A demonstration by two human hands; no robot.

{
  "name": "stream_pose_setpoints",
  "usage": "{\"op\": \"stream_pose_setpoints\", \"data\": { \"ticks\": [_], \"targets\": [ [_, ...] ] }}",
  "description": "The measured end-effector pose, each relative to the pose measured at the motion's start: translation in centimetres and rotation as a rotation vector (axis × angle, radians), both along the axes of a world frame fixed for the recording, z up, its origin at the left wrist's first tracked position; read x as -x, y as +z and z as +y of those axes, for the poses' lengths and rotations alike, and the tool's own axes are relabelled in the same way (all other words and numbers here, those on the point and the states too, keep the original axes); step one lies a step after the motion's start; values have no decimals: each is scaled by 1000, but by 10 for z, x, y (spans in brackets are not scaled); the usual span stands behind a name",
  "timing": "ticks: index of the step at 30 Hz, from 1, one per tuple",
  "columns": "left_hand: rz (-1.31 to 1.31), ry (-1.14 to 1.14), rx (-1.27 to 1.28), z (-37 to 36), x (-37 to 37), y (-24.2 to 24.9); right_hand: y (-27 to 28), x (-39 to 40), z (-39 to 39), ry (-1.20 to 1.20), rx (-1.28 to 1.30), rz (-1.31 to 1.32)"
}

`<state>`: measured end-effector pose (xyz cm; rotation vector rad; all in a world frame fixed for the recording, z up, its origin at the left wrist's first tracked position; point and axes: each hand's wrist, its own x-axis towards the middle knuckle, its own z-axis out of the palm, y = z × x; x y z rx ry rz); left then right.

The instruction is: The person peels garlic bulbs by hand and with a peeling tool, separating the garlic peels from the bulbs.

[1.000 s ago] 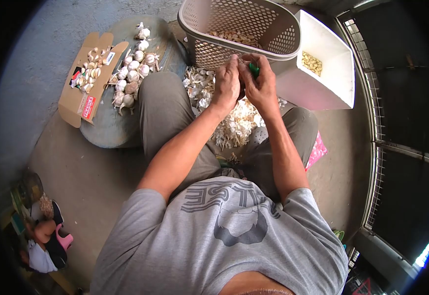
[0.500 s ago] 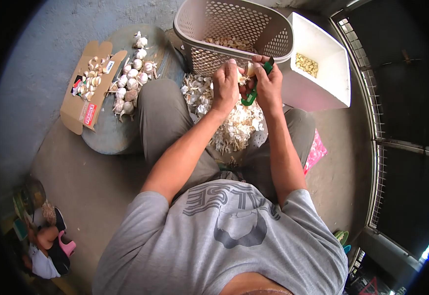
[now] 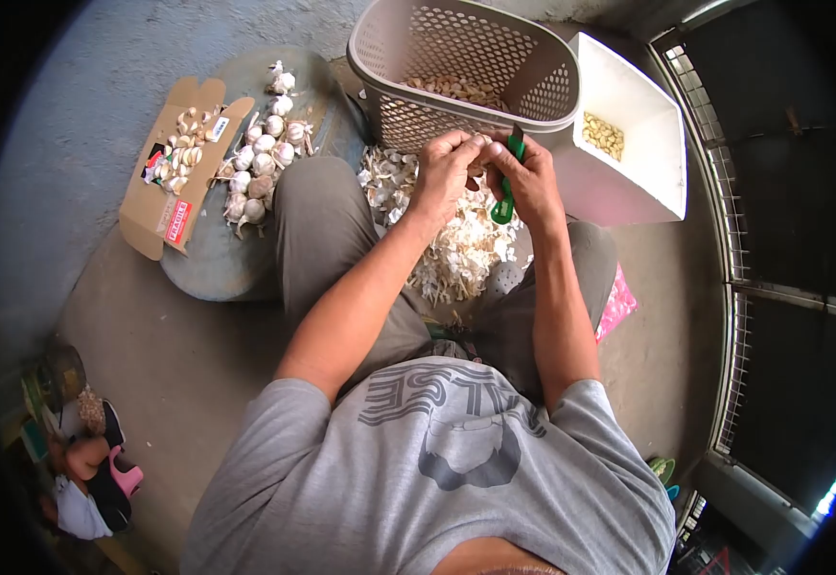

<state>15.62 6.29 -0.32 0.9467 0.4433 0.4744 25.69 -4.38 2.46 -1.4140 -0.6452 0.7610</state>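
My right hand (image 3: pixel 535 187) is closed around a green utility knife (image 3: pixel 503 209), its dark tip pointing up past the fingers. Close against it, my left hand (image 3: pixel 445 177) pinches a piece of garlic, mostly hidden by the fingers where the two hands meet. Below them, a heap of garlic skins (image 3: pixel 466 249) lies between my knees. Whole garlic bulbs (image 3: pixel 263 144) are grouped on a round blue-grey surface (image 3: pixel 212 273) to the left. Beside these, separated garlic cloves (image 3: pixel 184 153) rest in an opened cardboard box (image 3: pixel 140 211).
A perforated grey-brown basket (image 3: pixel 408 120) holding unpeeled-looking cloves (image 3: pixel 456 91) stands in front. Right of it is a white foam box (image 3: pixel 643 125) with pale peeled cloves (image 3: pixel 603 136). A pink bag (image 3: pixel 616 307) lies by my right knee. Another person (image 3: pixel 82 479) sits at lower left.
My hands have drawn closer together, covering the garlic that showed between them. The green knife has turned more upright and shifted slightly right. The whole view has shifted a little.
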Motion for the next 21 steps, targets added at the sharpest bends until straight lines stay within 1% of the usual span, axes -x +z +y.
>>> {"op": "stream_pose_setpoints", "data": {
  "ticks": [1, 6, 9, 11, 14, 17, 21],
  "targets": [
    [2, 25, -2, 1, 0, -2, 1, 2, -1, 9, 12, -20],
    [77, -13, -10, 6, 3, 4, 6, 4, -1, 19, 83, -122],
    [49, 39, -99, 5, 0, -2, 8, 4, -3, 22, 127, -193],
    [56, 23, -191, 8, 0, -7, 8, 4, -4, 18, 154, -273],
    [116, 27, -367, 13, -1, -13, -2, 6, -2, -49, 100, -487],
    [70, 28, -153, 10, -1, -8, 4, 11, -2, -24, 216, -357],
    [63, 7, -199, 12, 5, 1, 4, 7, -2, 23, 137, -223]
  ]
}}
